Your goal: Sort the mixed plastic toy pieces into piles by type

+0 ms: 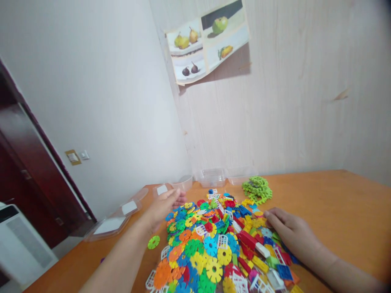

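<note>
Both hands, left [166, 205] and right [290, 232], rest open on the toy pile [214, 244]; clear tubs [214, 177] look empty.

Table [336, 203] fills the lower frame, its far edge against the wall. Pile of plastic interlocking pieces [220, 240] sits lower centre on the table. Left hand [166, 205] lies at the pile's left edge, right hand [290, 232] on its right edge. One loose disc [153, 242] lies just left of the pile, below the left hand. Separate cluster of discs [258, 188] sits behind the pile, upper right of it. Clear containers [214, 177] line the table's back edge; lids [122, 213] run along its left edge. Fruit poster [207, 40] hangs on the wall, upper centre. Door [27, 179] at far left.
</note>
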`<state>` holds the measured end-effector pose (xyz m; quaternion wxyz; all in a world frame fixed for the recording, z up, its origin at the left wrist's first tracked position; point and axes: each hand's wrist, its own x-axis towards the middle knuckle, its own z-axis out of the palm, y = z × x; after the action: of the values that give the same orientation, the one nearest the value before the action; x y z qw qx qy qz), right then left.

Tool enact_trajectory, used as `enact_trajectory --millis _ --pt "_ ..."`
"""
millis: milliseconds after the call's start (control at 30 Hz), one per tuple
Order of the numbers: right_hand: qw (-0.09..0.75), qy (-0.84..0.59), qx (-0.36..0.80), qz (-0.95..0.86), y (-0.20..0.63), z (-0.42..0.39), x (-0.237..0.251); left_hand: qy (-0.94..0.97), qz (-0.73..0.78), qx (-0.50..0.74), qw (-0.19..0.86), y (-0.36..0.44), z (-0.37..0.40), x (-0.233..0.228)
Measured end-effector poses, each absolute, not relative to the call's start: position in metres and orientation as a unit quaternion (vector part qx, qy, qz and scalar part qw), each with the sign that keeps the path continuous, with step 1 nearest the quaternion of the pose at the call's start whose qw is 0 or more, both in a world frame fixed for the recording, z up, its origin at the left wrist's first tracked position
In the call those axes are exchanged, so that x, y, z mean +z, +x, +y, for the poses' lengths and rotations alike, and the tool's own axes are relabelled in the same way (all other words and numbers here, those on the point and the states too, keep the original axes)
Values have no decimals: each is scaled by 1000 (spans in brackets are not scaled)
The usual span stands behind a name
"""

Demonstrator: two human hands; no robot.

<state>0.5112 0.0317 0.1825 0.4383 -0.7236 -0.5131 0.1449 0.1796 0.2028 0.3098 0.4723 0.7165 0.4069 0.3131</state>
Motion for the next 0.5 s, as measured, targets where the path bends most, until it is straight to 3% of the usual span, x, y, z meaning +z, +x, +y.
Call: enact_trajectory --millis 167,500 --pt "434 -727 134 -515 511 31 184 776 441 248 376 181 200 284" --pt "448 -716 127 -521 507 30 189 867 347 176 310 221 192 261"
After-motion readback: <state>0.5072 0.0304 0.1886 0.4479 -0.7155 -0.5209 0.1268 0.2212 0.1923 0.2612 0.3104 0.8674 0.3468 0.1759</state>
